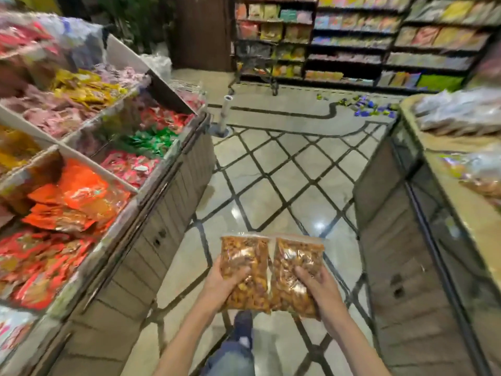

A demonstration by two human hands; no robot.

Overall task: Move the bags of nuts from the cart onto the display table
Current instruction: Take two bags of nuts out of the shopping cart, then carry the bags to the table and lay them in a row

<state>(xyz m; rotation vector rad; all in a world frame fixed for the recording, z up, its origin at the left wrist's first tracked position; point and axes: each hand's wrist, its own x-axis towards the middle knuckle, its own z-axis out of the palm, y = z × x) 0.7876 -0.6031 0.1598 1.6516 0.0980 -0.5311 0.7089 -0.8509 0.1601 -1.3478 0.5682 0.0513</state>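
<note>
I see left hand (221,278) w/ thumb curled over left bag of nuts (245,270); right hand (315,284) grips right bag (295,270). Both bags clear, orange-brown, touching.

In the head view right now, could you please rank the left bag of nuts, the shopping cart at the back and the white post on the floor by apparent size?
1. Shopping cart, largest, though blurred.
2. Left bag of nuts, which looks nearly as big only because it is close to the camera, in the left hand.
3. White post, smallest.
</note>
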